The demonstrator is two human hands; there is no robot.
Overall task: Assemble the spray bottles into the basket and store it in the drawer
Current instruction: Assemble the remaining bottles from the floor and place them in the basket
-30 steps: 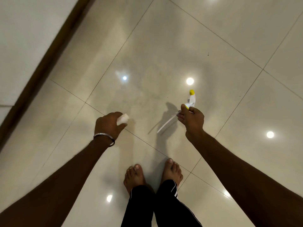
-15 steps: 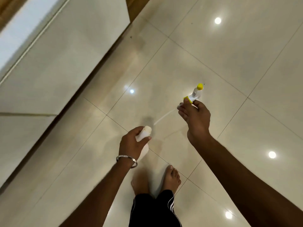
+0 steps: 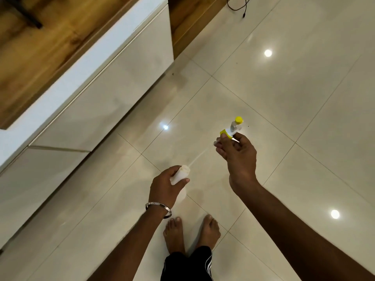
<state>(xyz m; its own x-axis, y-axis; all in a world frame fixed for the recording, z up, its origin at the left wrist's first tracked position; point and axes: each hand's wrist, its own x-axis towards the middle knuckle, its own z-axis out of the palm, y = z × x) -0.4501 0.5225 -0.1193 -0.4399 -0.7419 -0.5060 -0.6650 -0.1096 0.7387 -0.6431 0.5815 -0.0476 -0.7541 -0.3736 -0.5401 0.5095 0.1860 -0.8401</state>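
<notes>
While left hand [image 3: 164, 184] grips bottle [image 3: 181, 175], right hand [image 3: 238, 154] holds spray head [image 3: 233, 127] apart.

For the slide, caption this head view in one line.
Standing barefoot on glossy tiles, left hand holds a white bottle; right hand holds its yellow-tipped sprayer head.

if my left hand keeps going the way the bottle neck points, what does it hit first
Likely the dip tube, whose tip already sits near the bottle mouth; farther along, the right hand. Depth is unclear.

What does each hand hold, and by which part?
Left hand: white plastic bottle, around its neck. Right hand: white-and-yellow spray head, at its yellow collar.
</notes>
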